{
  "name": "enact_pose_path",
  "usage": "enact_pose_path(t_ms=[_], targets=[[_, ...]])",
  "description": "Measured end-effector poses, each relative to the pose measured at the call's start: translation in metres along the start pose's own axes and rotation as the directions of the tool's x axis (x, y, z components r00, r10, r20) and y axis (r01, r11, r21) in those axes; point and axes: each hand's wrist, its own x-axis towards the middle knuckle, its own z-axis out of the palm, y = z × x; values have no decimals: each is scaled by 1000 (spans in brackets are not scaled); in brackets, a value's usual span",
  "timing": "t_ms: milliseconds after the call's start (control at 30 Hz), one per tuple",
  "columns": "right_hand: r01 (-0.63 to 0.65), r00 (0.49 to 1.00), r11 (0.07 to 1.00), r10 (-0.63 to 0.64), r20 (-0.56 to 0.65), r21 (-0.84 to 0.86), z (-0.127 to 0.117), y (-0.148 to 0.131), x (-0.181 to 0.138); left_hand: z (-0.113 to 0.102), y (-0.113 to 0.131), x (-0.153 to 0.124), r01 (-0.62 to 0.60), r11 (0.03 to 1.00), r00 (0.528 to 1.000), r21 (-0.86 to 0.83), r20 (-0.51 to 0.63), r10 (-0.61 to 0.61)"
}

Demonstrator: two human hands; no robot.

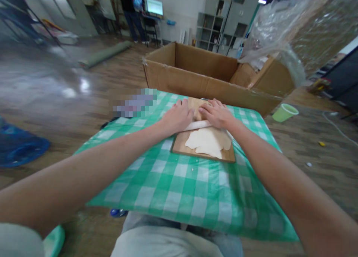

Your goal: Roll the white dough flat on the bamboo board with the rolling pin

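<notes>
A pale rolling pin [198, 125] lies across the far part of a wooden cutting board [181, 144]. Over its left end my left hand [179, 117] is closed, fingers curled forward. My right hand [217, 113] covers the right end in the same way, its fingers bent over the far side. On the near side of the pin a thin, uneven sheet of dough [208, 141] is spread on the board, reaching its right edge. The palms hide both pin ends.
A green checked cloth [173, 178] covers the table. Behind it stands a large open cardboard box [201, 74] with plastic wrap [279, 29] at right. A green cup [285, 112] is beyond the right edge. People are in the background at upper left.
</notes>
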Motion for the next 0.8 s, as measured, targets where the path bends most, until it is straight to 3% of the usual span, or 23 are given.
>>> enact_pose_path(t_ms=[200, 300, 467, 567, 700, 800], targets=[[150, 987, 989, -150, -59, -9, 4, 3, -4, -7, 37, -27, 166, 967, 985, -191, -13, -172], [226, 974, 974, -224, -41, 33, 5, 6, -15, -10, 60, -41, 160, 965, 975, -207, -118, -187], [253, 967, 940, -247, -56, 227, 8, 23, -45, -16, 98, -74, -57, 985, 970, -162, -241, 16], [356, 934, 876, -342, -101, 324, 8, 34, -68, -20, 111, -94, -288, 957, 908, -29, -326, 263], [337, 940, 879, -294, -173, 337, 7, 38, -89, -20, 107, -102, -460, 883, 817, 99, -344, 464], [305, 951, 882, -262, -164, 358, 6, 32, -92, -17, 95, -97, -484, 867, 804, 118, -329, 494]])
